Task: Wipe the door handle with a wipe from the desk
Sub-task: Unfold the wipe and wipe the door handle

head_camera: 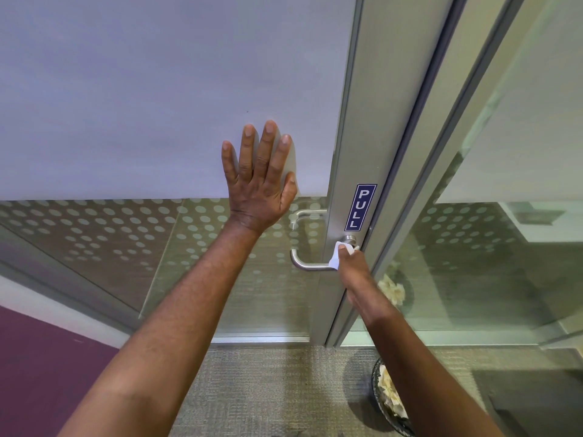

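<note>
A brushed metal lever door handle (pixel 307 264) juts from the grey metal door frame, below a blue PULL sticker (pixel 360 207). My right hand (pixel 355 272) is closed around a small white wipe (pixel 340 255), pressed against the handle's base where it meets the frame. My left hand (pixel 260 181) lies flat with fingers spread on the frosted glass door panel (pixel 142 105), just left of the handle. A second handle (pixel 304 213) shows through the glass on the far side.
A wire wastebasket (pixel 389 402) holding crumpled paper stands on the carpet at the lower right, under my right forearm. A glass side panel (pixel 489 263) is right of the door frame. A purple wall section (pixel 41 373) is at the lower left.
</note>
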`<move>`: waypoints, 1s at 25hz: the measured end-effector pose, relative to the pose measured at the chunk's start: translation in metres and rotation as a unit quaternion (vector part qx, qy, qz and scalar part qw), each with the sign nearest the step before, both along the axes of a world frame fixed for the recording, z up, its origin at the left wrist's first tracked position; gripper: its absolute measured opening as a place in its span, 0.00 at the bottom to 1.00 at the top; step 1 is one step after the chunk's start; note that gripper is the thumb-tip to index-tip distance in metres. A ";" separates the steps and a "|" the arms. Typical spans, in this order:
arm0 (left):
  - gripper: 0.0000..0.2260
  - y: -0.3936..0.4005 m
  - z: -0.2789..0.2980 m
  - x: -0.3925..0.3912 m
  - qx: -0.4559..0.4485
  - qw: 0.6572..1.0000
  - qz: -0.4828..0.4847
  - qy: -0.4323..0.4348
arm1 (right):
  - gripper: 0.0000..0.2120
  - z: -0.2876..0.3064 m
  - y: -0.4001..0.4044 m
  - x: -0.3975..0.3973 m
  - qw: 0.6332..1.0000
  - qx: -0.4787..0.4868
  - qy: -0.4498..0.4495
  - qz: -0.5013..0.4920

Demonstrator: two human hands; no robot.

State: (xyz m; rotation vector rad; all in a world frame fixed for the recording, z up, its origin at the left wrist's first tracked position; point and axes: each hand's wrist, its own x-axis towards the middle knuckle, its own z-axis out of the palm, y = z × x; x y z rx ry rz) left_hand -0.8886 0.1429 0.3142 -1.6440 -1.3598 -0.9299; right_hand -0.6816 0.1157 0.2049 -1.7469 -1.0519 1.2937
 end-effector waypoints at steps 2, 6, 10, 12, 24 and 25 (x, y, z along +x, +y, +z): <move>0.27 0.000 0.000 0.000 0.002 1.000 0.001 0.002 | 0.16 -0.002 0.000 0.001 0.998 0.039 -0.048 0.032; 0.28 0.001 -0.001 0.000 -0.002 1.000 0.010 0.005 | 0.19 -0.006 -0.010 0.010 0.994 0.017 0.103 0.013; 0.29 0.000 0.000 0.000 -0.008 1.000 0.014 -0.002 | 0.16 -0.007 -0.011 0.007 0.930 -0.064 0.357 -0.058; 0.29 -0.001 0.001 0.001 -0.008 1.000 0.015 -0.002 | 0.15 -0.010 -0.010 0.011 0.886 -0.083 0.454 -0.047; 0.28 -0.002 0.001 0.000 -0.016 1.000 0.005 0.002 | 0.18 -0.017 0.003 0.001 0.991 0.003 -0.131 0.032; 0.28 -0.001 0.001 -0.001 -0.014 1.000 0.005 0.003 | 0.17 -0.015 0.004 0.005 0.991 0.025 -0.121 0.050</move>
